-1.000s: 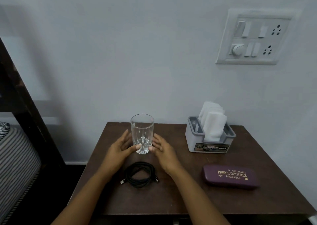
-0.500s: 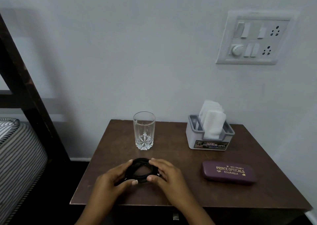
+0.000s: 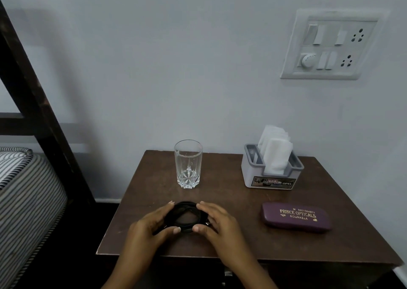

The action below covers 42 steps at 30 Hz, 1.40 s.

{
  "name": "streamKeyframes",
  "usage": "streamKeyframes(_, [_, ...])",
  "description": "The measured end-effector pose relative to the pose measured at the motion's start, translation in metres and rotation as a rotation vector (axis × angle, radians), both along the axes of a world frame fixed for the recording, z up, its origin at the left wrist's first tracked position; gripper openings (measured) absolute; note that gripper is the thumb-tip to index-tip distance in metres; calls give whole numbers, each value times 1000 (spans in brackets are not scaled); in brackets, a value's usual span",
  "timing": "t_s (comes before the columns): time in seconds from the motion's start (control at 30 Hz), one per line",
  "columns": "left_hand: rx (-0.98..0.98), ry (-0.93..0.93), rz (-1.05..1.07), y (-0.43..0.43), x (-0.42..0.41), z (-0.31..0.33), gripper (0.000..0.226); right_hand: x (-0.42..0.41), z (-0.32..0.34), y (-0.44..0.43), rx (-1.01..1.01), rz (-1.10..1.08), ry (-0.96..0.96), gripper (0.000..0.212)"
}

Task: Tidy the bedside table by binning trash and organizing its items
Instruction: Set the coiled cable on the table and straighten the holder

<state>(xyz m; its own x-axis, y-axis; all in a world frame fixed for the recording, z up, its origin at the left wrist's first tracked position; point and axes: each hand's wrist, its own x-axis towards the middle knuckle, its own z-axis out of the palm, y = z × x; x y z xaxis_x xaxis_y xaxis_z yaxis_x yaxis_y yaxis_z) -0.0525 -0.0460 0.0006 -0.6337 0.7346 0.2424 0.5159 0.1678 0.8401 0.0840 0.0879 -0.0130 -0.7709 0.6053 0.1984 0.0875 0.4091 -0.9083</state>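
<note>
A coiled black cable [image 3: 184,209] lies near the front of the brown bedside table [image 3: 231,200]. My left hand [image 3: 147,227] cups the coil's left side and my right hand [image 3: 217,222] cups its right side, thumbs meeting on the near edge. Both hands grip the cable. A clear cut glass [image 3: 188,164] stands upright behind the coil. At the back right is a grey holder [image 3: 271,176] stuffed with white tissues [image 3: 275,152]. A purple spectacle case [image 3: 296,217] lies at the right.
A striped mattress [image 3: 26,200] and a dark wooden bed frame [image 3: 37,112] stand to the left of the table. The wall behind carries a white switch and socket panel [image 3: 330,46]. The floor beside the table is dark.
Both hands left the glass and came back to the cable, closing around the coil. The glass stays where it was set. The view has shifted slightly.
</note>
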Motion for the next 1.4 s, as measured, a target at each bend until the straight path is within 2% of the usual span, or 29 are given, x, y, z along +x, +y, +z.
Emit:
streamKeyframes(0.1, [77,5,124,-4,4,10,72,20,15,5,-56,-118,95,40])
streamKeyframes(0.17, [211,-48,166,3,15,24,53,45,37,20,-38,-364,192,28])
streamKeyframes(0.23, [301,-215,96,23,32,40,35,72,58,47,22,-629,274,21])
streamKeyframes(0.27, [283,-320,12,37,41,48,35,84,69,63,58,-745,287,23])
streamKeyframes(0.37, [130,-605,-249,93,60,63,64,104,86,122,19,-925,211,33])
streamKeyframes(0.43, [43,-691,-294,131,68,66,68,106,84,160,-149,-861,91,38])
streamKeyframes(0.5, [39,-724,-293,162,71,65,56,101,77,186,-336,-713,34,37])
streamKeyframes(0.57, [39,-739,-293,185,72,60,45,93,74,196,-403,-549,-16,31])
streamKeyframes(0.63, [48,-747,-287,198,74,53,49,87,77,194,-387,-467,-69,35])
streamKeyframes(0.73, [108,-758,-254,203,73,36,60,84,77,191,-334,-481,-113,35])
streamKeyframes(0.93, [149,-781,-238,187,76,33,50,83,72,179,-298,-463,-78,39])
streamKeyframes(1.23, [143,-753,-197,155,74,40,42,73,68,155,-291,-397,-55,33])
streamKeyframes(1.4, [157,-737,-110,142,75,49,43,83,75,150,-265,-482,-101,33])
